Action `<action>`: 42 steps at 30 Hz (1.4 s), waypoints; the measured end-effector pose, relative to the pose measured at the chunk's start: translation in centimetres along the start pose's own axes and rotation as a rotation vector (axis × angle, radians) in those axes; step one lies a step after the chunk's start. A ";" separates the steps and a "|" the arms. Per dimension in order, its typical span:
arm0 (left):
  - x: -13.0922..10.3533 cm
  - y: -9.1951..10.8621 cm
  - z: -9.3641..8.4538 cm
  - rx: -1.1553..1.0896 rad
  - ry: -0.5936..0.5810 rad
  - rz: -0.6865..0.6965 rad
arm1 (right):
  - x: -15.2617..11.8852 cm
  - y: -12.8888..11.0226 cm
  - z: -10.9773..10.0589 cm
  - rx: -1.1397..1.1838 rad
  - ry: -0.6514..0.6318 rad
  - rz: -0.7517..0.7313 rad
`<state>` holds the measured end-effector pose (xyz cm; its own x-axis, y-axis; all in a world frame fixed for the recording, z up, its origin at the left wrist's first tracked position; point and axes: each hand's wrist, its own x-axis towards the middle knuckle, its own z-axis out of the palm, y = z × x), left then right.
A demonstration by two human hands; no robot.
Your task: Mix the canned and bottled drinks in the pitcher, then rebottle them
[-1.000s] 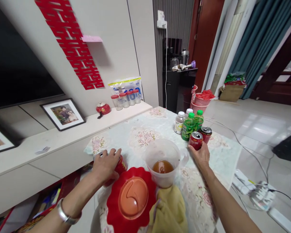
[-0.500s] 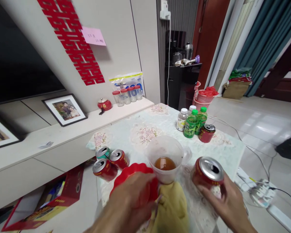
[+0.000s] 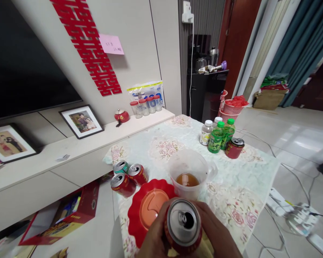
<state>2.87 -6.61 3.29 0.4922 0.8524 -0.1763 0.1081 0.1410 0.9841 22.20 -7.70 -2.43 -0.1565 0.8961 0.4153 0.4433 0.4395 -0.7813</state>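
Note:
Between my two hands stands an opened red drink can point(image 3: 183, 227), its silver top facing up at me. My left hand point(image 3: 154, 231) is wrapped around its left side and my right hand point(image 3: 216, 229) around its right. A bit of yellow cloth point(image 3: 206, 247) shows below the can, mostly hidden. Just beyond is a translucent plastic jug point(image 3: 188, 161) with brown liquid at its bottom. To the left lies a red scalloped dish point(image 3: 134, 211) with an orange-looking centre, partly covered by my left hand.
Two red cans point(image 3: 123, 185) and a teal-topped can point(image 3: 121, 167) cluster at the table's left edge. Several bottles point(image 3: 215, 138) and another red can point(image 3: 235, 148) stand at the far right. A floral cloth covers the table point(image 3: 231, 179). Power strips point(image 3: 280, 202) lie on the floor.
My right hand has brought the can from the right to the middle, nearer me. My left hand has moved off the red dish and cloth and now grips the can too.

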 end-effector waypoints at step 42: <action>9.9 14.0 -7.5 1.469 -0.014 0.015 | -4.8 13.4 -1.8 -0.306 0.252 0.177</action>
<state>2.74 7.56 15.49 0.5082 0.8432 -0.1754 0.8610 -0.5022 0.0802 30.54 -6.23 -14.09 0.1491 0.8962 0.4179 0.6909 0.2079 -0.6924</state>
